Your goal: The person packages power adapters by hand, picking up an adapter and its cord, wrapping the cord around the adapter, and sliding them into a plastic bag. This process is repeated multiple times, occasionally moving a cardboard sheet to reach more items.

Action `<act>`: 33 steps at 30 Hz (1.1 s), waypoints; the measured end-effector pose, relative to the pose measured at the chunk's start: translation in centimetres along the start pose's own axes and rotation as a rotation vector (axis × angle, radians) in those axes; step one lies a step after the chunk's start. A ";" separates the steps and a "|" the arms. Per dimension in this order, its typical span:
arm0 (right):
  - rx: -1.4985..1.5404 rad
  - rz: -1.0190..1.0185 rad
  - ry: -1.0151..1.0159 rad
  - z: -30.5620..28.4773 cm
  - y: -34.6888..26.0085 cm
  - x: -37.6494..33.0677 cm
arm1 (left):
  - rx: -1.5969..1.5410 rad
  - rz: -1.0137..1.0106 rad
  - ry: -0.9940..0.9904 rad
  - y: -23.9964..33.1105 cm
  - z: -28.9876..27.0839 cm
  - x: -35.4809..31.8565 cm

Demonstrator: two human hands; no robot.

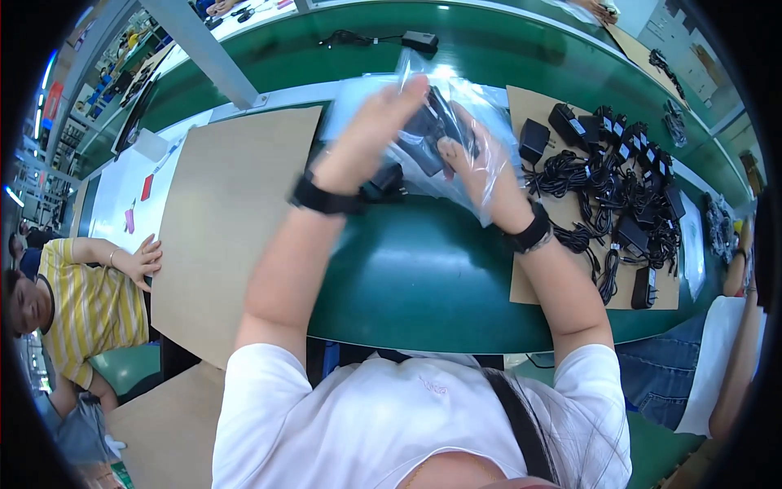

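Above the far side of the green worktable, both my hands hold a clear plastic bag (489, 196) around a black power adapter (419, 134). My left hand (371, 134) is closed at the bag's upper left side, its fingertips near the bag's mouth. My right hand (489, 167) grips the adapter from the right, thumb against it, with the film lying over the fingers. Below my left wrist another black adapter (384, 181) lies on the table. Flat clear bags (346, 106) are spread beneath my hands, partly covered by them.
On the right, a cardboard sheet (529, 281) carries several black adapters with coiled cables (603, 179). A large cardboard sheet (236, 220) covers the left side. One adapter (419, 41) lies beyond the grey post (199, 49). People stand at both sides; one hand (138, 261) touches the left cardboard.
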State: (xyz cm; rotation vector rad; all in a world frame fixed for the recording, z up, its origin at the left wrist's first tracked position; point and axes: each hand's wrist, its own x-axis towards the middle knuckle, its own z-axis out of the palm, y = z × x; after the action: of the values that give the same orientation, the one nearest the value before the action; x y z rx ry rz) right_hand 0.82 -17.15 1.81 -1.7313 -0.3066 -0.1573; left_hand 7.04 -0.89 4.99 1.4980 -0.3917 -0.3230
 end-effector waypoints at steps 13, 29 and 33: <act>-0.073 -0.231 0.058 1.7 1.9 -1.6 | -0.478 0.081 0.249 -5.7 5.5 -5.0; -0.424 -0.383 -0.163 -1.3 1.1 0.1 | -0.767 -0.001 0.194 -3.8 3.1 -4.8; -0.309 -0.026 0.143 -2.7 0.2 -0.6 | -0.575 0.137 0.251 -3.9 2.8 -5.6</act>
State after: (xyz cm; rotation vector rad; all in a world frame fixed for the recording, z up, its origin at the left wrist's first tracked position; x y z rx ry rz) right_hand 0.53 -19.95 1.94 -2.0095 -0.2065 -0.3609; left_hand 0.91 -1.12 0.92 0.9271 -0.1759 -0.1184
